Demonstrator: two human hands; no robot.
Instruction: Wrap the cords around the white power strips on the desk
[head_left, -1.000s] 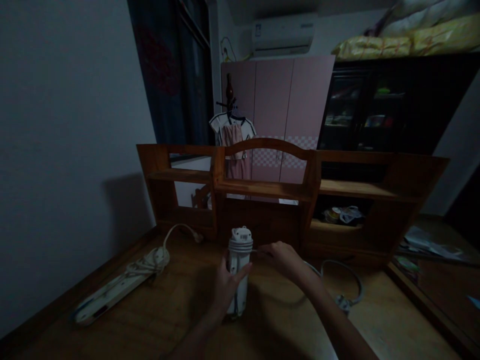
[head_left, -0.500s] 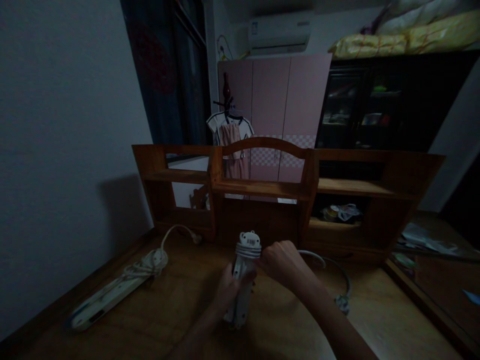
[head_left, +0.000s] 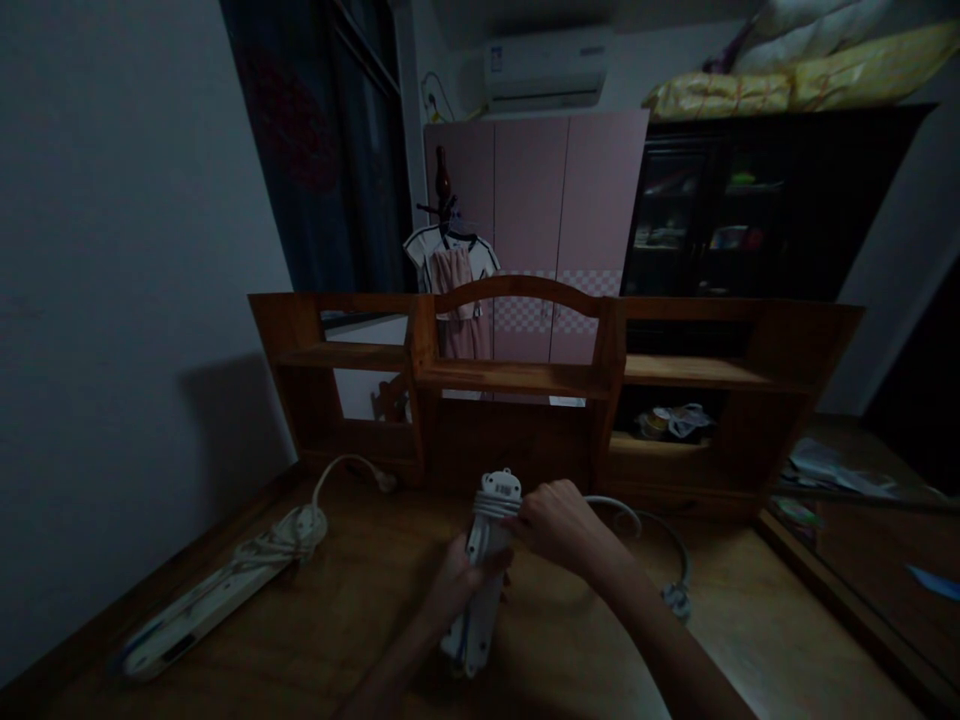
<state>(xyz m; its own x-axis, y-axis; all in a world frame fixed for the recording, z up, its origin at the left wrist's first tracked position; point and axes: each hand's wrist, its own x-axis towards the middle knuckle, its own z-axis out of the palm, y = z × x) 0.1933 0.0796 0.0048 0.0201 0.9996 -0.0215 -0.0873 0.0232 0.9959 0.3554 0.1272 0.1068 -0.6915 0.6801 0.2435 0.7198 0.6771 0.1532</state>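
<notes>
Held up over the wooden desk is a white power strip [head_left: 486,600], its grey-white cord [head_left: 496,505] wound in several turns round the upper end. My left hand [head_left: 459,580] is wrapped round the strip's middle. My right hand [head_left: 556,515] is closed in a fist at the right side of the coils, gripping the cord. From behind that hand the loose cord runs right across the desk and curves down to a plug [head_left: 676,600]. A second power strip [head_left: 217,600] lies at the left, its own cord bundled on its far end.
A wooden shelf unit [head_left: 517,378] stands along the desk's back edge, with a plastic bag [head_left: 686,420] in its right compartment. The wall [head_left: 135,300] borders the left side. A raised wooden edge [head_left: 840,610] runs along the right, with papers [head_left: 832,470] beyond.
My view has turned slightly, so the room sits a little further left. Both hands keep their hold, and the right hand stays beside the wound cord.
</notes>
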